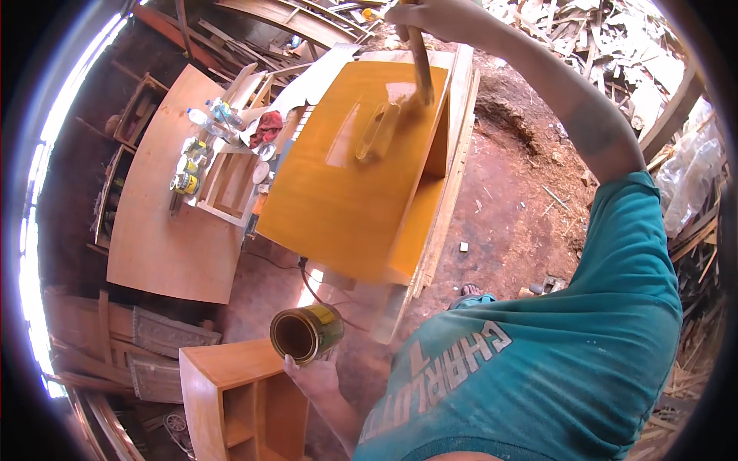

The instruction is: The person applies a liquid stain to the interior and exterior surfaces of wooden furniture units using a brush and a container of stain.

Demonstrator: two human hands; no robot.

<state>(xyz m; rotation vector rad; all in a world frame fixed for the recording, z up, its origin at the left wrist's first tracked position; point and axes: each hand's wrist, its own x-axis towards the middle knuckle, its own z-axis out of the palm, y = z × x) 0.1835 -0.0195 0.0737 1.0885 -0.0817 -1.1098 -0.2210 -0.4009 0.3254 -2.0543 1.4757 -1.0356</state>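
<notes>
My left hand (317, 378) is closed around the lower side of a metal paint can (327, 329). The can is tilted with its open mouth toward the left, and its inside looks dark brown. Far up in the view, my right hand (440, 18) grips the wooden handle of a brush (419, 58). The brush's lower end meets the top panel of an orange-brown wooden cabinet (323, 200), close to its right edge. Glossy wet-looking patches and reflections lie around that spot. The brush's bristles are hard to make out.
Left of the cabinet, a large plywood sheet (154, 223) lies beside cans (186, 181), plastic bottles (206, 123) and a red rag (266, 129). A small wooden shelf unit (234, 365) stands below the can. A dark cable (311, 280) crosses the floor. Scrap wood (615, 54) is heaped at upper right.
</notes>
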